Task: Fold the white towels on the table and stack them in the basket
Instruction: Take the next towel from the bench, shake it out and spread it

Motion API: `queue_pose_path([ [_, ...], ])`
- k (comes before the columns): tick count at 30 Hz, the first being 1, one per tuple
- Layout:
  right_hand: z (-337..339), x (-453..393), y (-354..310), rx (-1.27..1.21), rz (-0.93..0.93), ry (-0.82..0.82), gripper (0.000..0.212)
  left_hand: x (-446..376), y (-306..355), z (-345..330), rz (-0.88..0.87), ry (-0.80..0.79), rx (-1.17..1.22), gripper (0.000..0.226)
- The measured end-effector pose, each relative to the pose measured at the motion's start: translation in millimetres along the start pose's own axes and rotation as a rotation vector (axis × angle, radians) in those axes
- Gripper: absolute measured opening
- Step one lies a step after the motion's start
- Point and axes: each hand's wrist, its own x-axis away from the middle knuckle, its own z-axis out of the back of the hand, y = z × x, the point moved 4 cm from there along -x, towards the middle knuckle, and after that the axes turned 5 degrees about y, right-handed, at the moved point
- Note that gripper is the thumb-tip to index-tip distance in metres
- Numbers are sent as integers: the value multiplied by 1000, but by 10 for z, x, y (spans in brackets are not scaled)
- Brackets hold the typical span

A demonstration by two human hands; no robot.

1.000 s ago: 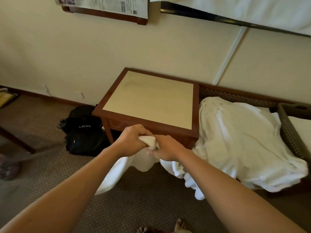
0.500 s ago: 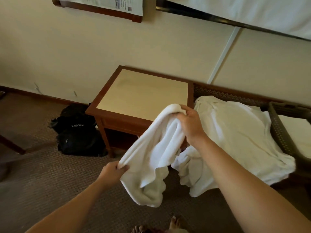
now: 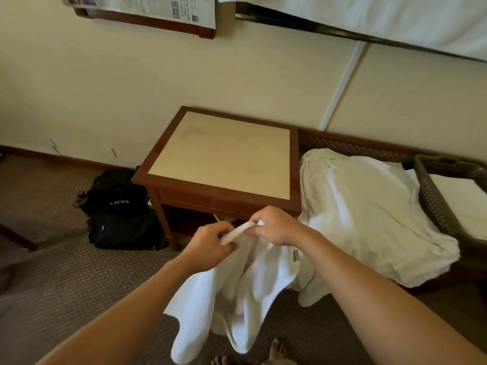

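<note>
A white towel [image 3: 237, 293] hangs in front of me, held up by its top edge. My left hand [image 3: 210, 246] and my right hand [image 3: 274, 227] both pinch that edge, close together, just in front of the small wooden table [image 3: 224, 154]. A heap of white towels [image 3: 369, 212] lies on the low bench to the right. At the far right stands a grey woven basket [image 3: 432, 198] with a folded white towel [image 3: 463, 198] inside it.
A black bag [image 3: 118, 214] lies on the carpet left of the table. The cream wall runs behind the table and bench. Bare toes [image 3: 276, 349] show at the bottom edge. A dark furniture leg [image 3: 15, 235] crosses the left edge.
The hands were spread apart half a second ago, the right high and the left low; now they have come together on the towel's top edge, and the towel hangs below them.
</note>
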Motion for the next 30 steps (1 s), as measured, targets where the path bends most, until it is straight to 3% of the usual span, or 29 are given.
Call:
queue_pose_path([
  [5, 229, 174, 12, -513, 22, 197, 10, 452, -1002, -63, 269, -254, -293, 14],
  [7, 348, 201, 167, -654, -41, 387, 13, 643, -1324, 28, 395, -189, -312, 18],
  [9, 383, 205, 338, -545, -128, 489, 7, 690, -1392, 161, 452, 3, -326, 23],
  [10, 340, 198, 410, -413, -191, 457, 20, 657, -1302, 222, 434, 95, -323, 22],
  [12, 145, 192, 472, -201, -273, 297, 65, 517, -955, 280, 348, 221, -253, 13],
  [13, 18, 198, 447, -153, -266, 221, 78, 437, -743, 261, 302, 221, -197, 3],
  [14, -107, 202, 386, -149, -227, 154, 82, 358, -507, 215, 256, 184, -147, 11],
  [16, -314, 184, 223, -228, -130, 44, 75, 234, -98, 84, 166, -2, -44, 45],
  [18, -393, 174, 34, -344, -41, -14, 65, 158, 154, -48, 95, -202, 62, 62],
  [20, -343, 175, -66, -447, 7, 4, 56, 88, 239, -123, 36, -295, 144, 41],
  [22, -259, 211, -20, -505, -13, 28, 52, 30, 211, -121, 71, -286, 178, 15],
  [27, -235, 397, 428, -181, -165, -77, 17, -40, 23, 47, 215, -123, 83, 22],
  [30, -277, 473, 553, -369, -193, 172, 30, -12, -15, 57, 314, -30, 165, 23],
])
